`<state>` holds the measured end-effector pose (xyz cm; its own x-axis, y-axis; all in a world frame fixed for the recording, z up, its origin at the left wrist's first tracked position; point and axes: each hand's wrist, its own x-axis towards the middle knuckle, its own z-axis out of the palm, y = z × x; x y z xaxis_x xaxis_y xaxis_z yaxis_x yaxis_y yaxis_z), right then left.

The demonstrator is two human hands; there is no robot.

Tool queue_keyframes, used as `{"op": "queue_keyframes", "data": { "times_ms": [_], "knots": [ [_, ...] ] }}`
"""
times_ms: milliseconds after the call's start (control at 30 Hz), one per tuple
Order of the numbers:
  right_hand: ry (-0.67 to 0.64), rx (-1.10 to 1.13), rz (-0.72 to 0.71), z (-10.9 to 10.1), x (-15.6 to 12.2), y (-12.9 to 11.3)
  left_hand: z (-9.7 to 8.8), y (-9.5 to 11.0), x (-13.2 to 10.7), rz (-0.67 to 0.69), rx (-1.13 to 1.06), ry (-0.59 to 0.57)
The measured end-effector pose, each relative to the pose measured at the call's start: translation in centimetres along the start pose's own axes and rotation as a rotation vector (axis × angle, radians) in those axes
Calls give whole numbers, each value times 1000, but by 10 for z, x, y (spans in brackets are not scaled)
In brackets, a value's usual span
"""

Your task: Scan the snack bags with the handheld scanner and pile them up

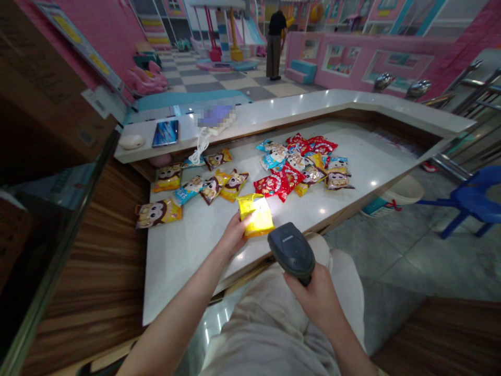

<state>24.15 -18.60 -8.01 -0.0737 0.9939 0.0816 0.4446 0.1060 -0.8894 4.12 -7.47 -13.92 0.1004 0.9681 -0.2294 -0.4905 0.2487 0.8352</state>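
Observation:
My left hand (235, 234) grips a yellow snack bag (256, 222) by its left side, just above the counter's front part. Bright light from the scanner falls on the bag. Wrapped in my right hand (313, 292) is a dark grey barcode scanner (291, 250), its head pointing at the bag. Beyond my left hand lie several yellow and blue snack bags (188, 190), with one yellow bag (158, 213) at the left edge. Farther right, red snack bags (279, 180) are heaped with blue and yellow ones.
A raised white ledge (282, 112) runs behind the counter (188, 261), bearing a phone (165, 133), a white oval object (131, 141) and a white cable (201, 143). On the right stand a bucket (403, 190) and a blue stool (477, 193). A person (276, 44) stands in the play area.

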Motion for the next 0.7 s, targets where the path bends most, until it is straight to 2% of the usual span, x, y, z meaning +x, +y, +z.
{"op": "queue_keyframes", "data": {
  "times_ms": [300, 567, 633, 700],
  "knots": [
    [0, 9, -14, 0, -1, 0, 1, 2, -2, -9, -23, -26],
    [40, -14, -2, -11, -7, 4, 5, 5, 5, -32, -66, 44],
    [66, -16, -1, -16, -9, 7, 11, 12, 14, 77, 58, 66],
    [84, -16, 9, -19, -10, 8, 21, 22, 28, 278, 289, 50]
  ]
}}
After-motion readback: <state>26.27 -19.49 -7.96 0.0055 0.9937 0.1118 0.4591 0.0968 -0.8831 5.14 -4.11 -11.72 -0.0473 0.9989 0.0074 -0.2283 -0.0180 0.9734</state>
